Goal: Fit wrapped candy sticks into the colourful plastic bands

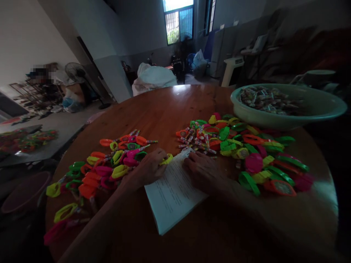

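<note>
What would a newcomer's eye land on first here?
Probably the neon bands, in a right-hand heap and a left-hand heap on the round wooden table. Between them lies white printed paper, the left hand at its far end with a yellow band, the right hand opposite. Far right sits a pale green basin, partly filled.

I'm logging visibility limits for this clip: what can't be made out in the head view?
Head view: part of the yellow band, covered by the left hand.
Head view: anything under the right hand, hidden by that hand.
Head view: the wording on the paper, blurred and small.
Head view: details of the pieces in the green basin, small and dim.
</note>
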